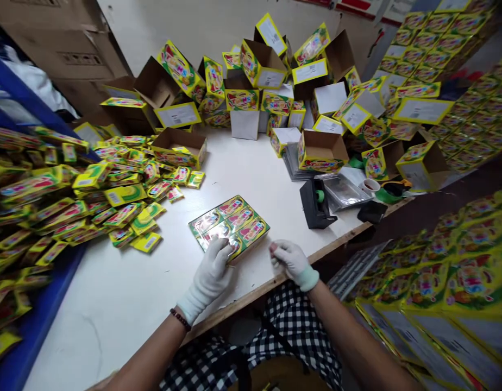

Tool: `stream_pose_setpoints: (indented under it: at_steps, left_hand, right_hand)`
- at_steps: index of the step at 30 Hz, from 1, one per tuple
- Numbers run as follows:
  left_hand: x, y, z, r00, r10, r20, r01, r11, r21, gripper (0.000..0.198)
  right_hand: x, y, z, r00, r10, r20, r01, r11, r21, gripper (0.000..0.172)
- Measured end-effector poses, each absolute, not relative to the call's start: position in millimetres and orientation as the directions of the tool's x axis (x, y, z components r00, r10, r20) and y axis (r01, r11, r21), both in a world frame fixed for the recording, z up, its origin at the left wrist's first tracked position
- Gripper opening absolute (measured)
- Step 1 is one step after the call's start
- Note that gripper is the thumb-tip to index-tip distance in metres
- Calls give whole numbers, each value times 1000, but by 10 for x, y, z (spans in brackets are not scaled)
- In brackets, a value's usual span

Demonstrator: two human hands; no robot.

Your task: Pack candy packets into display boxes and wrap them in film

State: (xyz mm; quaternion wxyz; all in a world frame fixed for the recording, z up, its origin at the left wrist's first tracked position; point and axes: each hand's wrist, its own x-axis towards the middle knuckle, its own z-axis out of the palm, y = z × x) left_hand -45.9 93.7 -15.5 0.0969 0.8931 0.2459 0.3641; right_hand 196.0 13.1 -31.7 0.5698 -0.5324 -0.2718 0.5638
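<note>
Far left, a blue bin (57, 309) carries small printed boxes (35, 206) too numerous and overlapped to count; more spill in a loose heap (124, 190) on the white table (129, 304). One open carton (180, 156) stands at the back of that heap.

At centre, one shiny pack (239, 218) lies near the table's front edge. Six printed faces appear on its top, subject to the hand covering part of it. The left hand (210, 274), gloved, has its fingers curled onto the near edge of the pack; whether they grip or merely steady it cannot be told. One dark bracelet (180, 319) is at that wrist. The right hand (294, 262), also gloved, is just right of the pack and apart from it, fingers folded in, thumb against forefinger; no object shows between them.

Step in hand, as judged: handling or closing up the single pack. The next move probably calls for the left hand to keep it steady while the right works at its near side.

Further right: one black tape dispenser (311, 209), then clear plastic film (339, 190), number of pieces indistinct. Behind stand many open cartons (246, 100), uncountable through overlap; at the far right, stacked boxes (471, 282), likewise.
</note>
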Motion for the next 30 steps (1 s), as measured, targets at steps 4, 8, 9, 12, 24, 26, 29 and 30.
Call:
stream_pose_setpoints:
  at_steps: [4, 8, 9, 12, 24, 26, 29, 30]
  left_hand:
    - [-476, 934, -175, 665, 488, 566, 390, -873, 294, 80]
    - [-464, 917, -56, 762, 463, 453, 427, -885, 186, 49]
    - [-451, 907, -18, 773, 476, 418, 450, -877, 168, 40]
    - [-369, 886, 61, 746, 553, 371, 533, -830, 165, 22]
    - [-315, 972, 75, 540, 723, 432, 637, -686, 352, 15]
    - [-500, 1169, 109, 354, 803, 480, 664, -577, 476, 30]
    - [-781, 1473, 105, 24, 961, 276, 597, -236, 767, 52]
    - [-850, 1528, 80, 0, 987, 159, 537, -134, 833, 54]
  right_hand:
    - [1358, 351, -338, 40, 943, -330, -391, -289, -874, 44]
    - [1274, 420, -430, -10, 901, -435, -471, -388, -792, 49]
    - [1289, 411, -445, -27, 893, -449, -484, -404, -776, 51]
    - [1359, 356, -467, -66, 874, -481, -493, -447, -746, 56]
    - [1787, 879, -319, 291, 918, -271, 43, -296, -954, 65]
    - [1906, 1155, -225, 260, 936, -236, 178, -287, -941, 67]
    - [1973, 1531, -59, 255, 959, -128, 357, -216, -909, 65]
    - [1939, 1618, -10, 246, 966, -84, 406, -182, -896, 61]
